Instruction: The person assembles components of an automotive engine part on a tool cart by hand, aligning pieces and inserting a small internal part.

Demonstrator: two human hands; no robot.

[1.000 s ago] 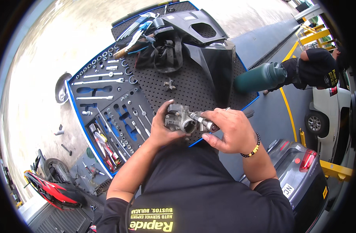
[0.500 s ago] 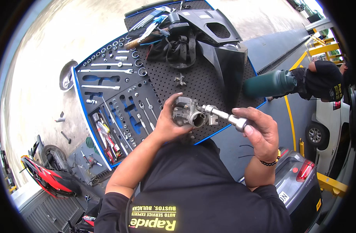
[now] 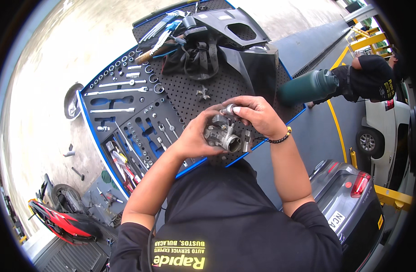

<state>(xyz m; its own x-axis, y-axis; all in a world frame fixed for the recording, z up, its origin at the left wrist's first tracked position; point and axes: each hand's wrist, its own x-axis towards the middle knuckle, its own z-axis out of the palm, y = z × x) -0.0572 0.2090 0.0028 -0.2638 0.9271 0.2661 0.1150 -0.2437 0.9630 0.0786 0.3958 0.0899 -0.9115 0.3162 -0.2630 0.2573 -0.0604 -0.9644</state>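
A grey metal throttle body (image 3: 222, 138) with a round bore sits in my left hand (image 3: 192, 137), whose fingers and thumb wrap its left side. My right hand (image 3: 261, 117) is closed around a silver socket driver (image 3: 229, 109) at the far side of the throttle body. The driver is seen nearly end-on, and its tip is hidden, so whether it sits on a fastener cannot be made out. Both hands are above the near edge of a black perforated bench top (image 3: 180, 86). Beyond them, a small metal bracket-like piece (image 3: 203, 93) lies on it.
A foam tool tray (image 3: 126, 119) with sockets and wrenches is at left. Black plastic panels (image 3: 249, 68), a dark pouch (image 3: 201, 63) and hex keys (image 3: 165, 31) lie at the back. A green bottle (image 3: 307, 87) stands right. A person (image 3: 373, 79) is beyond; a grey car (image 3: 335, 199) is near right.
My right hand has moved left and away from me, bringing the socket driver from the throttle body's right side to its far side. The driver has turned from lengthwise to nearly end-on.
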